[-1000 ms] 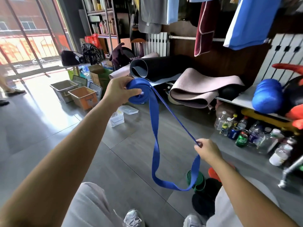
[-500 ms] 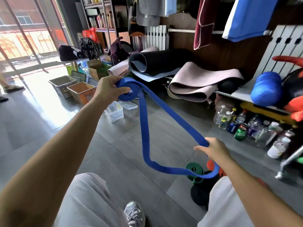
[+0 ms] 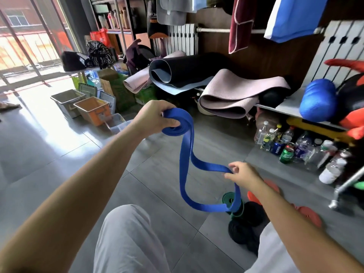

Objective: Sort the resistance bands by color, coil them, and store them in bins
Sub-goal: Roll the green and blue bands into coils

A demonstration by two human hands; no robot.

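A blue resistance band (image 3: 187, 174) hangs in a slack loop between my hands. My left hand (image 3: 155, 117) grips its coiled end, raised out in front of me. Lower right, my right hand (image 3: 243, 174) pinches the loose strand with thumb and fingertips. Coiled bands lie on the floor by my right knee: a green one (image 3: 229, 199), black ones (image 3: 242, 231) and orange ones (image 3: 307, 214). Bins stand at the far left: a grey bin (image 3: 66, 98), an orange bin (image 3: 92, 110) and a clear bin (image 3: 118, 123).
Rolled mats (image 3: 226, 95) pile against the wall ahead. Bottles and cans (image 3: 291, 150) crowd the floor at right under a low shelf with a blue roll (image 3: 317, 100). Grey tile floor (image 3: 59, 154) stretches to the left toward a glass door.
My left hand has come lower and nearer with the coil. The loop between my hands has gone slack and curved, and my right hand has shifted along the strand.
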